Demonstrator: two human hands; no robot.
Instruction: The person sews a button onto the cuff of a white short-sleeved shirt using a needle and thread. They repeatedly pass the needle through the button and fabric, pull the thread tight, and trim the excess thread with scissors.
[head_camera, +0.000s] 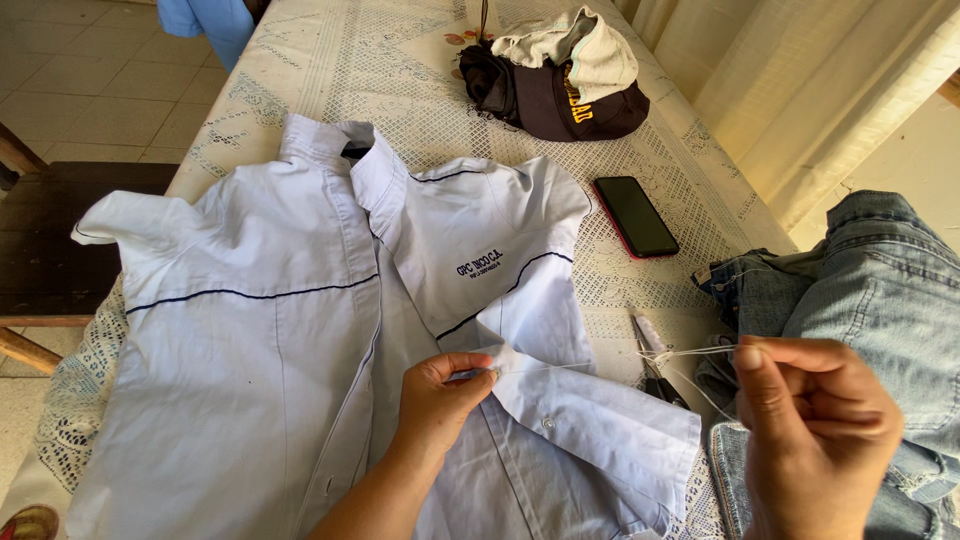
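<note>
Shirt (260, 330), pale blue with navy piping, lies open; left hand (440, 395) pinches its placket, right hand (815, 430) pinches white thread (690, 352).

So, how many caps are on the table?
2. A dark cap lies at the far end of the table, and a light cap rests on top of it. More could be hidden underneath.

One shirt (270, 330), one phone (636, 216), two caps (570, 75), one jeans pile (870, 290), two hands (440, 400).
</note>
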